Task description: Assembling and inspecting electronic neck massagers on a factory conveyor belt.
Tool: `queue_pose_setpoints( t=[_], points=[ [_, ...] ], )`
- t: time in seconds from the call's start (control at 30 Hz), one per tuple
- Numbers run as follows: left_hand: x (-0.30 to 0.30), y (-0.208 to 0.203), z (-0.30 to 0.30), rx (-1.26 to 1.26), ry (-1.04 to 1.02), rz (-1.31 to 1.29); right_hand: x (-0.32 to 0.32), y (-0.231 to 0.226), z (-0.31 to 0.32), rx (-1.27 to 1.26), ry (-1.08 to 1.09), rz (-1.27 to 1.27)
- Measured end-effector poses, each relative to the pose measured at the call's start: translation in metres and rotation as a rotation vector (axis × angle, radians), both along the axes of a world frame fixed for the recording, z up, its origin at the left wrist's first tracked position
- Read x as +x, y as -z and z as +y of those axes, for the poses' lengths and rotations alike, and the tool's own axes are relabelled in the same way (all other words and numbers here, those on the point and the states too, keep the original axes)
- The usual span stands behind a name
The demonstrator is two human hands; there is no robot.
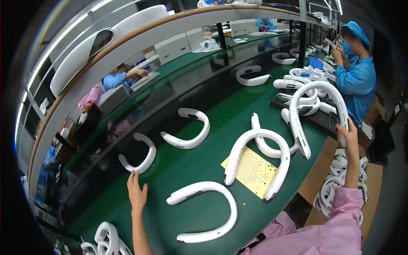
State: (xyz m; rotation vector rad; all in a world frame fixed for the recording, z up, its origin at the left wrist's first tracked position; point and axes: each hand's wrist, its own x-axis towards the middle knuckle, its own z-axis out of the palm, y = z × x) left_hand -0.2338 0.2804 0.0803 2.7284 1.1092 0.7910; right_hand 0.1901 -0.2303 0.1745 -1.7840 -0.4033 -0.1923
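My right hand (349,135) is raised at the right, its fingers wrapped round one leg of a white U-shaped neck fan (296,121). That fan hangs above the table edge with its curve upward. At the left, my left hand (137,195) is open with fingers stretched; the fingertips meet or nearly meet the lower edge of another neck fan (149,158) lying on the green table. Between my arms, one neck fan (231,208) lies flat. A further neck fan (280,180) rests partly over a yellow dotted sheet (254,170).
Another neck fan (204,131) lies farther back on the green table (187,168). Several more are piled at the right, near a co-worker in blue (359,80). A cardboard box (372,187) holding neck fans stands low at the right. A shelf rail (187,19) spans overhead.
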Motion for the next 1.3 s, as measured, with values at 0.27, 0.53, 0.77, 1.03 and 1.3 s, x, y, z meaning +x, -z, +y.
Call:
queue_pose_setpoints(
  t=[0.27, 0.53, 0.77, 1.03, 1.3],
  points=[
    [0.065, 0.037, 0.089, 0.049, -0.033, 0.36, 0.062, 0.015, 0.044, -0.095, -0.186, 0.223],
    [0.062, -0.026, 0.076, 0.023, 0.165, -0.048, 0.106, 0.034, 0.116, -0.647, -0.294, 0.127],
    [0.043, -0.052, 0.016, 0.084, 0.231, -0.115, 0.014, -0.001, 0.208, -0.824, -0.159, -0.906],
    [-0.041, -0.055, -0.086, 0.015, -0.002, -0.019, 0.005, 0.083, 0.391, -1.12, -0.818, -1.002],
    [-0.1, -0.031, -0.17, -0.073, -0.211, 0.113, -0.003, 0.07, 0.393, -0.738, -0.915, -0.871]
  ],
)
